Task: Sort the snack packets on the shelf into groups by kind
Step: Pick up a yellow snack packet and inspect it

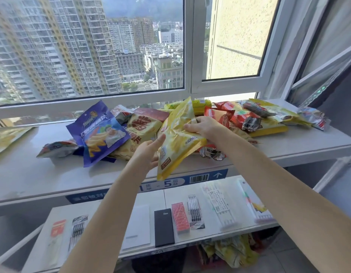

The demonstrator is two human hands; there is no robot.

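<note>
A heap of snack packets lies on the white top shelf point(52, 180) under the window. My right hand point(202, 127) grips a large yellow chip bag point(176, 142) from above, lifted over the shelf's front edge. My left hand point(149, 152) touches the bag's left side with straight fingers. Left of it stands a tilted blue-purple chip bag point(98, 133) leaning on a beige bag with red characters point(141, 127). Red packets point(229, 115) and small dark packets point(251, 123) lie to the right. More yellow bags point(273, 113) sit at the far right, another yellow bag point(5, 138) at the far left.
A small silver-blue packet point(56, 148) lies left of the heap. The lower shelf point(92, 213) holds pens, a black box point(163, 227), a red box point(180, 217) and stationery packs. Crumpled bags point(233, 251) sit on the floor below. An open window sash point(318, 71) juts in at right.
</note>
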